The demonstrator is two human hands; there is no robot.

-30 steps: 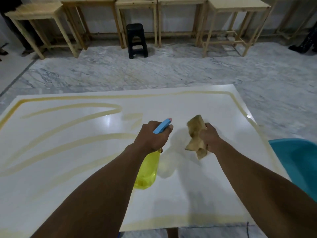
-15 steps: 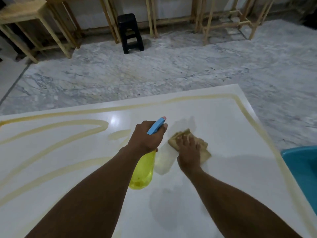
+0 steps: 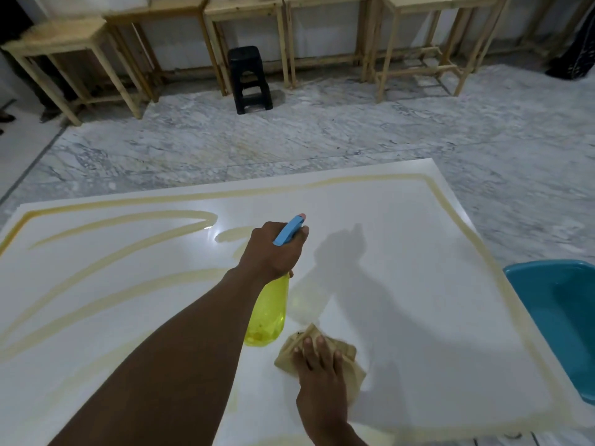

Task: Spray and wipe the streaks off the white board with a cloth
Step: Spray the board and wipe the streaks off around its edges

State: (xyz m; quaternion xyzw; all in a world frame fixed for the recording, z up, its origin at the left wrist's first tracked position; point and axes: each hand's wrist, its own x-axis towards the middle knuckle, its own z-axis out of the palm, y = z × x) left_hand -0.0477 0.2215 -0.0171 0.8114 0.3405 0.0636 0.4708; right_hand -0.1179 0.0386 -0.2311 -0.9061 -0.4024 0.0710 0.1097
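In the head view, a white board (image 3: pixel 402 284) was seen lying flat, filling the lower part of the picture, with a marble floor (image 3: pixel 289 146) beyond its far edge. Yellowish streaks (image 3: pixel 106 226) were spread over the left half of the board, and a yellowish line was traced along its far and right edges. The left hand (image 3: pixel 273 252) was held above the middle of the board, its fingers clenched around the neck of a spray bottle (image 3: pixel 267 313); the yellow body of the bottle was hung below the fist, and the blue head was pointed away from the person. The bottle's shadow was cast on the board just to the right. The right hand (image 3: pixel 318 371) was laid flat, fingers spread and pressed down on a tan cloth (image 3: pixel 349 358), which was bunched on the board near its front edge, just right of the bottle's base. Whether the cloth was gripped or only pressed could not be told. A blue basin (image 3: pixel 560 317) was seen at the right edge, beside the board. Wooden tables (image 3: pixel 64 43) were lined along the far wall, and a black stool (image 3: pixel 249 80) was set among them
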